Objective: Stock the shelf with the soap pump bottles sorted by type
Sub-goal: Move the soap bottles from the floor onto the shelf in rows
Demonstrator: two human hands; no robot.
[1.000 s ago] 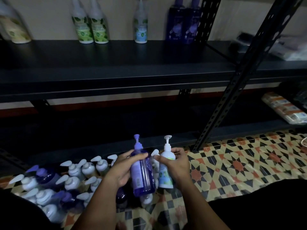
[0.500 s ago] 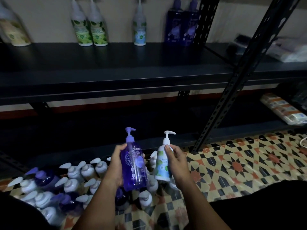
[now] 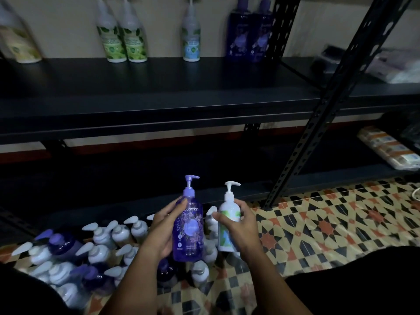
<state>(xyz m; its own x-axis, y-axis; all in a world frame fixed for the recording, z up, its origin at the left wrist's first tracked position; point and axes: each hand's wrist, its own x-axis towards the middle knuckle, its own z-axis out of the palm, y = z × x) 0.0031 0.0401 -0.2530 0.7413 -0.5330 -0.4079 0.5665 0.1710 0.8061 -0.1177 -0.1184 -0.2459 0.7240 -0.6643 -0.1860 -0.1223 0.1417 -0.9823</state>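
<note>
1. Dark, matte metal shelf (image 3: pixel 159 92) spans the view, flat-decked with perforated uprights.
2. Below the shelf, on patterned tile floor (image 3: pixel 329 223), a crowd of rounded loose pump bottles (image 3: pixel 100 248).
3. Along the shelf's back: green-label pair (image 3: pixel 121 37), blue-label bottle (image 3: pixel 191 37), two purple shelf bottles (image 3: pixel 247 32).
4. Left hand (image 3: pixel 162 230) wraps the glossy translucent purple bottle (image 3: pixel 188 228), upright below the shelf.
5. Right hand (image 3: pixel 241 226) curls round the smooth opaque white bottle (image 3: pixel 228 223) beside it.
</note>
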